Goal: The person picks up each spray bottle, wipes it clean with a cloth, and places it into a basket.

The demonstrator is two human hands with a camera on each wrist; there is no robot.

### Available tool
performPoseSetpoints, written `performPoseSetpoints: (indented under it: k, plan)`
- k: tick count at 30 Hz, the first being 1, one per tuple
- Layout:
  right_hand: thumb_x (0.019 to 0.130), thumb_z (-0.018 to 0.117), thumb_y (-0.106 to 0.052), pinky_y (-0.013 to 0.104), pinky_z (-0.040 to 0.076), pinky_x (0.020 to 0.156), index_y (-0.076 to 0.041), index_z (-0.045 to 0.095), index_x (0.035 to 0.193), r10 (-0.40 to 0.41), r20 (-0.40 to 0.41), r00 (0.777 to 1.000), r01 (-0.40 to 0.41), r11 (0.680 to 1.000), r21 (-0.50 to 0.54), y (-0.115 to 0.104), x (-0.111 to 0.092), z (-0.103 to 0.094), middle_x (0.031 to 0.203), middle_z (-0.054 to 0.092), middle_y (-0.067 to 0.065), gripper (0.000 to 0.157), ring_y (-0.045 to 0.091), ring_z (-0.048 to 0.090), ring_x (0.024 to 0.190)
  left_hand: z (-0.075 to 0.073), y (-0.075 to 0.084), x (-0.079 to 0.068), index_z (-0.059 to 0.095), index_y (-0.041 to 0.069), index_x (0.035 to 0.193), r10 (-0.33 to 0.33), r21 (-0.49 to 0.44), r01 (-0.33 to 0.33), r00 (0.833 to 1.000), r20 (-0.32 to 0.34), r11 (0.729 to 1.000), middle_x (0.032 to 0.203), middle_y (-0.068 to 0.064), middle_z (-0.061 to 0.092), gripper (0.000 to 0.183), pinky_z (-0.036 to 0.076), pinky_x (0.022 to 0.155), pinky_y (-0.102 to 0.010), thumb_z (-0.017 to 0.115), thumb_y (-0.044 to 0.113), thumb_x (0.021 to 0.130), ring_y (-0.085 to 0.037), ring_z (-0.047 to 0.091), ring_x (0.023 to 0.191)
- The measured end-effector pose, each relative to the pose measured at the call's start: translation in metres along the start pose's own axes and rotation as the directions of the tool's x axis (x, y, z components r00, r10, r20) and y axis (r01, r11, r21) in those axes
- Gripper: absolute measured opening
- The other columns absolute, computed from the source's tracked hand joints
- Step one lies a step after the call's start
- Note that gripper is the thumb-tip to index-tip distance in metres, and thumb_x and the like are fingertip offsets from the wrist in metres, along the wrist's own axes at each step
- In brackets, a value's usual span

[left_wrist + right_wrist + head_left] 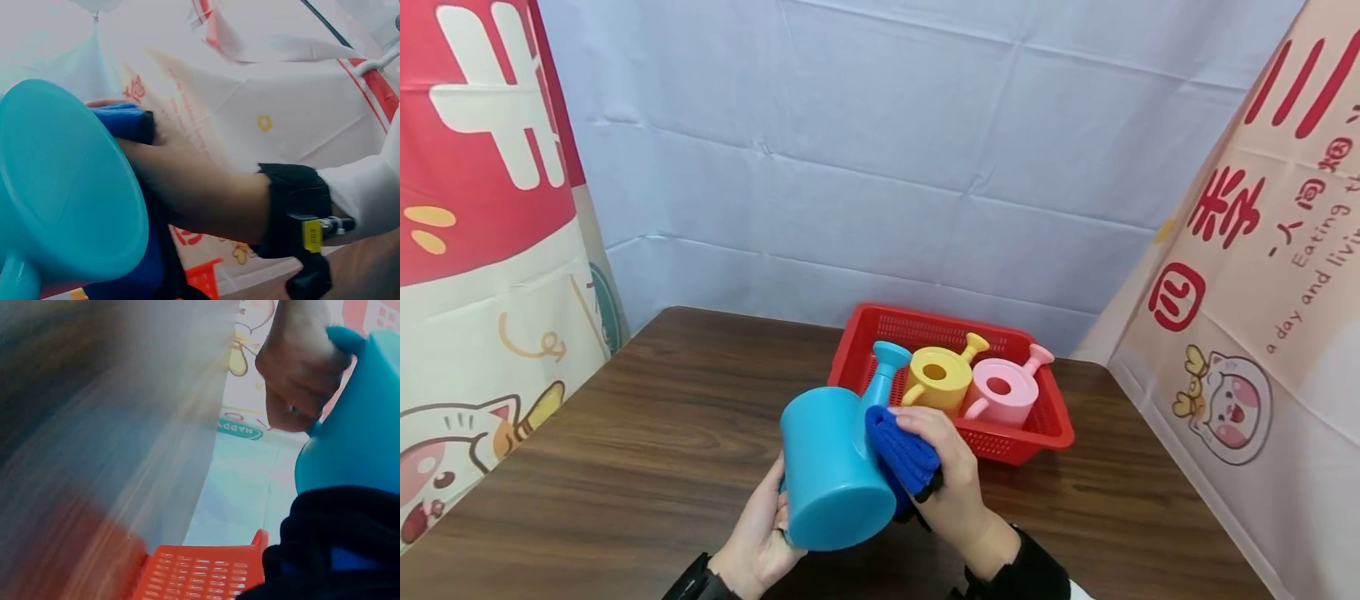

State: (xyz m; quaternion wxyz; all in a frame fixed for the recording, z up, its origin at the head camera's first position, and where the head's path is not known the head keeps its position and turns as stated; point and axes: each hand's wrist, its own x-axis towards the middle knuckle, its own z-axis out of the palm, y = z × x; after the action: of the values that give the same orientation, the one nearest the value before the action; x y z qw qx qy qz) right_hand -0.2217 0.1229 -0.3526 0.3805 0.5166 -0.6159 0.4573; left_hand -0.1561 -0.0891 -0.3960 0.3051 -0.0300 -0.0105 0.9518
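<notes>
A blue watering can (831, 471) is held up tilted over the table, its base toward the head camera and its spout pointing at the basket. My left hand (762, 525) grips it by the handle; in the right wrist view the left fingers (303, 381) curl round that handle. On the can's other side my right hand (951, 475) holds a folded blue cloth (901, 450) with black edging against the can, near where the spout joins the body. The left wrist view shows the can's round base (69, 181) close up, with the cloth behind it.
Beyond my hands a red perforated basket (1052, 417) stands on the dark wooden table (647, 433). Inside it sit a yellow watering can (951, 385) and a pink watering can (1017, 392), side by side. Pale cloth hangings (850, 208) surround the table's back and sides.
</notes>
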Motion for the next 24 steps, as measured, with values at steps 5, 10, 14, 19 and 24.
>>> performPoseSetpoints:
  k: [5, 10, 14, 19, 24]
  plan:
    - [0.085, 0.068, -0.024, 0.032, 0.041, 0.096, 0.007, 0.051, 0.111, -0.113, 0.075, 0.991, 0.112, 0.994, 0.018, 0.001, 0.003, -0.001, 0.114, 0.058, 0.019, 0.044, 0.029, 0.055, 0.105, 0.0, 0.005, -0.001, 0.029, 0.018, 0.072, 0.002, 0.013, -0.002, 0.999, 0.033, 1.0, 0.061, 0.007, 0.022, 0.042, 0.04, 0.049, -0.024, 0.036, 0.053, 0.095, -0.003, 0.019, 0.051]
    - [0.088, 0.064, -0.025, 0.032, 0.039, 0.097, 0.009, 0.05, 0.11, -0.045, -0.019, 0.999, 0.043, 0.995, -0.088, 0.005, 0.007, -0.004, 0.112, 0.057, 0.022, 0.043, 0.027, 0.054, 0.108, -0.004, 0.003, -0.002, 0.027, 0.018, 0.072, -0.045, 0.045, 0.041, 0.996, 0.078, 0.998, 0.061, 0.007, 0.021, 0.043, 0.037, 0.051, -0.02, 0.031, 0.054, 0.095, -0.003, 0.02, 0.051]
    - [0.09, 0.062, -0.026, 0.03, 0.038, 0.098, 0.009, 0.049, 0.113, 0.12, -0.169, 0.978, -0.145, 0.979, -0.146, 0.006, 0.005, -0.005, 0.113, 0.053, 0.024, 0.044, 0.021, 0.051, 0.113, -0.002, 0.002, -0.004, 0.03, 0.017, 0.073, 0.012, 0.155, -0.017, 0.999, 0.037, 0.988, 0.059, 0.008, 0.021, 0.043, 0.032, 0.049, -0.017, 0.033, 0.054, 0.096, -0.003, 0.019, 0.049]
    - [0.084, 0.067, -0.004, 0.032, 0.044, 0.092, 0.003, 0.047, 0.121, 0.496, -0.126, 0.859, -0.497, 0.867, 0.028, 0.0, 0.004, -0.009, 0.119, 0.055, 0.015, 0.042, 0.02, 0.051, 0.113, 0.004, 0.006, -0.008, 0.04, 0.015, 0.071, 0.144, 0.271, -0.153, 0.988, 0.054, 0.95, 0.055, 0.008, 0.019, 0.042, 0.023, 0.047, -0.018, 0.042, 0.049, 0.095, -0.006, 0.014, 0.046]
    - [0.09, 0.062, -0.016, 0.046, 0.048, 0.083, -0.007, 0.047, 0.128, 0.848, 0.158, 0.505, -0.856, 0.469, 0.218, 0.003, 0.009, -0.012, 0.122, 0.054, 0.011, 0.041, 0.029, 0.054, 0.108, 0.007, 0.009, -0.008, 0.044, 0.014, 0.072, 0.139, 0.278, -0.186, 0.974, 0.179, 0.942, 0.055, 0.007, 0.016, 0.044, 0.024, 0.048, -0.018, 0.035, 0.047, 0.098, -0.006, 0.011, 0.046]
